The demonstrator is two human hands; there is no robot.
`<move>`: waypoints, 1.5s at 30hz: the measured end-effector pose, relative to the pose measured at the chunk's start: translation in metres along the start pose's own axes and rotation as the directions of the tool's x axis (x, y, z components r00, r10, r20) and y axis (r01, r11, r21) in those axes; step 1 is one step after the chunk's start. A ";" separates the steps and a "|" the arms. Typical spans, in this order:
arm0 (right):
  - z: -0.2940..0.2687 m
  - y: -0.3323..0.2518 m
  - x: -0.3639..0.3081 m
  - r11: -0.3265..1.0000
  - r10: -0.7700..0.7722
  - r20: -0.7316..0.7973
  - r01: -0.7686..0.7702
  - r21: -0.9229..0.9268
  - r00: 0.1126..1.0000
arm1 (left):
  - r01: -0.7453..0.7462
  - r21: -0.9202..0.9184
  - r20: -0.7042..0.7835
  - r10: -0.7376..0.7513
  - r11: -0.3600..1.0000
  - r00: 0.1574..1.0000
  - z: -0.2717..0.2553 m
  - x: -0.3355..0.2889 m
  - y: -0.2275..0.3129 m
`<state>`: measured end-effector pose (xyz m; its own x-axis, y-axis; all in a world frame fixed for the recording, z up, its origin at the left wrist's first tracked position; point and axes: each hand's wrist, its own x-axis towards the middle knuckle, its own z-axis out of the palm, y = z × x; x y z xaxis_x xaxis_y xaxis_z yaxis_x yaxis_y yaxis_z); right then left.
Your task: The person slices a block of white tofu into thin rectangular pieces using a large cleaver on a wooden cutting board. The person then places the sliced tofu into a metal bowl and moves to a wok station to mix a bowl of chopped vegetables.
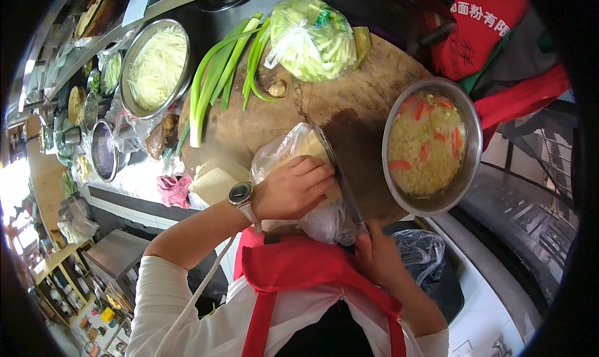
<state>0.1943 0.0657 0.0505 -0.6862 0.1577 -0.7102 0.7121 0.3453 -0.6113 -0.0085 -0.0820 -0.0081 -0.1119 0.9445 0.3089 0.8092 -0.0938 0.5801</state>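
My left hand [293, 187], with a wristwatch on the wrist, presses down on a clear plastic bag [288, 150] holding a pale yellowish block on the round wooden chopping board [349, 95]. My right hand [374, 252] grips the handle of a cleaver [342, 173], whose blade stands against the right side of the bag. Green onions [218, 70] and a small garlic clove [277, 88] lie at the far side of the board. A bag of shredded pale vegetable [312, 39] rests there too.
A steel bowl [465, 170] of shredded vegetable with red pieces sits right of the board. Another steel bowl [132, 101] of pale shreds stands at far left, beside several small pots [103, 151]. A pink cloth [175, 190] lies at the counter edge. A black bag [424, 251] sits below right.
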 end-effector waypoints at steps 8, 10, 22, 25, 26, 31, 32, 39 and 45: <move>0.021 0.007 0.021 0.988 -0.045 -0.119 0.027 -0.152 0.992 | -0.014 0.016 -0.017 0.014 1.000 1.000 0.003 -0.002 0.000; 0.029 0.012 0.027 0.984 -0.021 -0.155 -0.006 -0.178 0.988 | -0.015 0.022 0.001 0.015 1.000 1.000 0.000 -0.001 0.001; -0.017 0.000 -0.016 0.986 -0.082 -0.079 0.092 0.138 0.994 | 0.253 -0.228 -0.249 -0.308 0.940 0.918 -0.026 0.003 0.032; -0.029 -0.011 -0.042 0.695 -0.130 0.094 0.023 0.718 0.987 | 0.128 -0.860 -0.288 -0.678 0.493 0.676 -0.022 -0.002 0.041; -0.030 -0.023 -0.049 0.650 -0.080 0.134 -0.050 0.758 0.988 | 0.021 -0.953 -0.206 -0.699 0.302 0.685 -0.024 -0.002 0.046; -0.021 -0.034 -0.053 0.590 -0.142 0.355 -0.209 0.780 0.924 | -0.311 -0.888 -0.057 -0.589 -0.340 0.806 -0.017 -0.028 0.054; -0.018 -0.034 -0.050 0.578 -0.154 0.393 -0.240 0.780 0.906 | -0.371 -0.848 -0.088 -0.590 -0.379 0.803 -0.015 -0.037 0.058; -0.002 -0.056 -0.034 0.674 -0.087 0.494 -0.314 0.668 0.865 | -0.544 -0.719 -0.153 -0.665 -0.432 0.731 -0.010 -0.085 0.063; 0.013 -0.074 -0.021 0.741 -0.069 0.502 -0.292 0.605 0.862 | -0.602 -0.704 -0.129 -0.766 -0.376 0.629 -0.040 -0.107 0.075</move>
<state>0.1580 0.0247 0.1067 -0.5664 -0.3522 -0.7451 0.8181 -0.3499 -0.4564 0.0410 -0.2030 0.0321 -0.7648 0.6258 -0.1533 -0.6432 -0.7552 0.1261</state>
